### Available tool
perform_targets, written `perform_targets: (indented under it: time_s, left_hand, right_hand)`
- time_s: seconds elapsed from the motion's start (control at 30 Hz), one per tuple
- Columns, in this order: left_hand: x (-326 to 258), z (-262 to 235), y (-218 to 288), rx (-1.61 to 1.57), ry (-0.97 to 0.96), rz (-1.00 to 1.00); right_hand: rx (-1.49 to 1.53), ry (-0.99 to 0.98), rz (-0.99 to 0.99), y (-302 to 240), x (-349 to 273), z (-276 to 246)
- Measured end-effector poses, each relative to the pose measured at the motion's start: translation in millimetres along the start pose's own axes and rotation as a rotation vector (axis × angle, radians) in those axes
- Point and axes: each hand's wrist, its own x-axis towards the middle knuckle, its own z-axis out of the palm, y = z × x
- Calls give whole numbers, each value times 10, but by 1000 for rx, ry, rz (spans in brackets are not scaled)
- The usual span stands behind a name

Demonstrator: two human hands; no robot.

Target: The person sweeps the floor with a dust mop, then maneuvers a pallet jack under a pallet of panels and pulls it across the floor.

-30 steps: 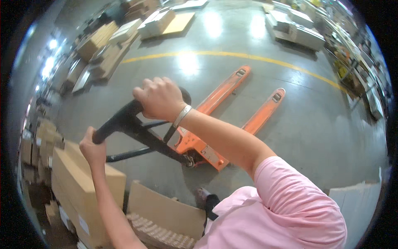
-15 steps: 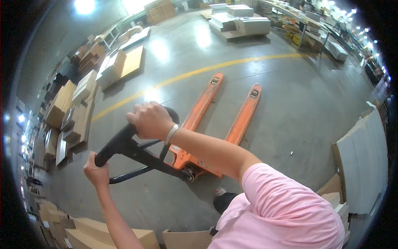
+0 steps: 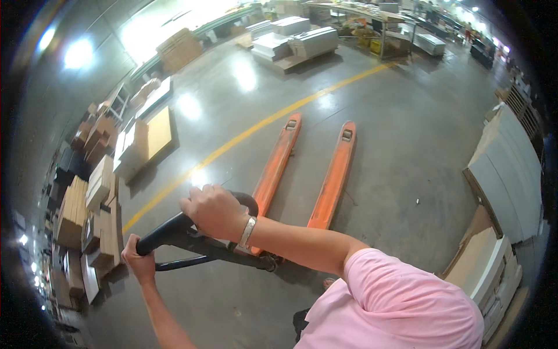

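Observation:
Both hands grip the black loop handle (image 3: 167, 234) of an orange pallet jack (image 3: 329, 195). My left hand (image 3: 138, 259) is closed around the handle's left end. Farther along, my right hand (image 3: 215, 210) wraps over the top of the same handle, with a pale band (image 3: 248, 231) on that wrist. The handle tilts toward me, and its lower part meets the jack's base, partly hidden by my right forearm. The two forks point away from me over the floor with nothing on them.
A yellow line (image 3: 235, 139) curves over the grey floor beyond the forks. Stacked boards and cartons (image 3: 99, 232) line the left. A pallet of white panels (image 3: 296, 45) stands at the far side. Large grey panels (image 3: 511, 174) lean at the right, near flat boards (image 3: 485, 273).
The handle and both hands sit slightly lower in view, and the forks point more straight ahead. The surroundings have shifted, with the far pallet now further left and more panels showing at right.

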Motion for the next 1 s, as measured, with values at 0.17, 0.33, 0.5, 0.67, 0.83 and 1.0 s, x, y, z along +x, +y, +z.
perform_targets:
  time_s: [0.17,0.33,0.5,0.67,0.83,1.0]
  left_hand:
    - [604,391,-712,-177,-54,155]
    - [1102,922,-1047,-343,-115,317]
    - [1533,1510,-1256,-466,-178,398]
    - [2005,2037,-1361,-565,-213,515]
    - [2228,2510,-1231,-637,-226,588]
    - [2510,2819,-1131,-684,-292,617]
  right_hand:
    - [-142,-19,144,-194,307,364]
    - [-266,55,254,-247,448,709]
    - [-451,36,429,-325,558,942]
    - [-561,90,524,-291,781,1176]
    - [-672,90,590,-144,798,1277]
    - [-724,104,623,40,948,1367]
